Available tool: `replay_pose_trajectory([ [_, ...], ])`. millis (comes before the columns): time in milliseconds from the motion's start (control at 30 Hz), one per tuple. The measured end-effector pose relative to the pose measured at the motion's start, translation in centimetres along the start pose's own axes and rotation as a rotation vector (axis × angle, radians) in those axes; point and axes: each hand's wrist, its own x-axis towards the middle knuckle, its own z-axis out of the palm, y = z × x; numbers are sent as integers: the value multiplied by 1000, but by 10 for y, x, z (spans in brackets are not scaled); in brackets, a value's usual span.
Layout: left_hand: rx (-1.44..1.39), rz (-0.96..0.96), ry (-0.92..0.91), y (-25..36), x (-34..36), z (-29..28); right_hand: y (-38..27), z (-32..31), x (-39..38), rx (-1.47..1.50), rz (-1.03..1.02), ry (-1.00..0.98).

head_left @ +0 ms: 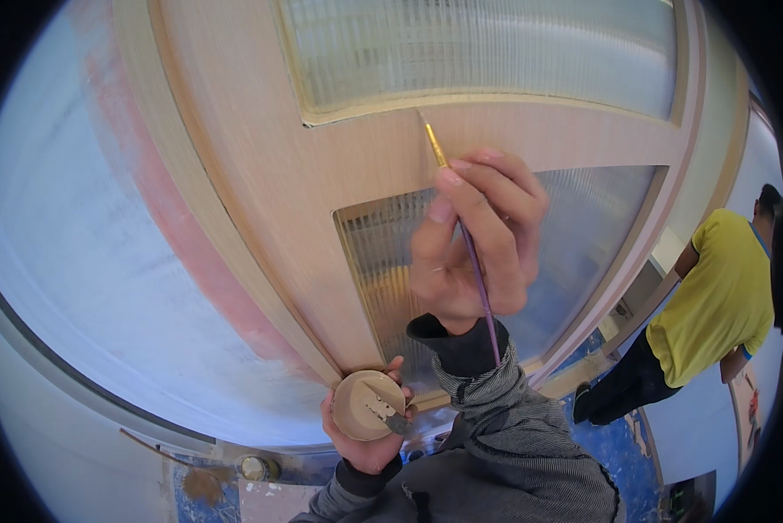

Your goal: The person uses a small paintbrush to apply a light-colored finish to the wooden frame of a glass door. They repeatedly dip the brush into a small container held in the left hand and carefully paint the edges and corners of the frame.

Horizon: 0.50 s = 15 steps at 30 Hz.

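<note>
My right hand point(487, 231) pinches a thin paintbrush point(436, 144) with a gold ferrule and a purple handle. Its fine tip points up at the lower edge of the upper ribbed glass pane point(496, 54), on a pale wooden door point(252, 157); whether the bristles touch the wood I cannot tell. Lower down, my left hand point(369, 455) holds a small round bowl point(345, 413) with a beige inside. A flat, stained tool point(381, 407) with a dark end lies across the bowl. Behind my right hand is the lower ribbed pane point(592, 213).
To the right stands a person in a yellow shirt point(714, 292), turned away. A white wall point(86, 261) with a pinkish band point(178, 222) runs along the left. A can point(254, 468) sits on the floor at lower left, near blue, spattered floor covering point(627, 449).
</note>
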Motion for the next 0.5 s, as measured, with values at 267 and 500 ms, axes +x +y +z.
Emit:
replay_pose_trajectory([
  [267, 12, 2, 3, 0, 0, -1, -5, -4, 4, -44, -31, -65],
  [500, 11, 0, 1, 0, 1, -1, 0, -2, -1, 7, 35, 5],
])
